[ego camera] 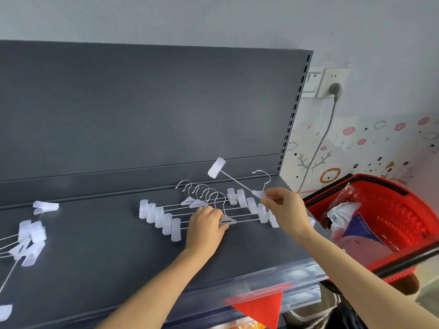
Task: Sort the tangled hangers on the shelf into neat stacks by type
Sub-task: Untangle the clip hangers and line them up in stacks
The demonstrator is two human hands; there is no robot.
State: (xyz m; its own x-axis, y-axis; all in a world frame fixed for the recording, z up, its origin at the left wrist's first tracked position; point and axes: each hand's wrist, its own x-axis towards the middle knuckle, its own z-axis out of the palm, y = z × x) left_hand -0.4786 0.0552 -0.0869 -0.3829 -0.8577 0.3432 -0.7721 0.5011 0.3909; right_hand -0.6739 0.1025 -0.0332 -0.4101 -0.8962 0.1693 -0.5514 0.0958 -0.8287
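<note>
Several clear plastic clip hangers with metal hooks lie fanned in a row [166, 216] on the dark grey shelf [99, 245]. My left hand [206, 224] rests on the middle of that row, its fingers curled over the bars near the hooks. My right hand [283, 207] pinches the centre piece of one more clip hanger [237, 182], which is tilted up above the row's right end, one clip [216, 167] raised in the air. A tangled bunch of the same hangers [28, 241] lies at the shelf's left edge.
A loose clip [45, 207] lies at the back left. A red shopping basket [392, 219] with bags in it stands right of the shelf. A plug and cable [332, 96] hang on the wall behind. A red pennant [261, 309] hangs from the shelf front.
</note>
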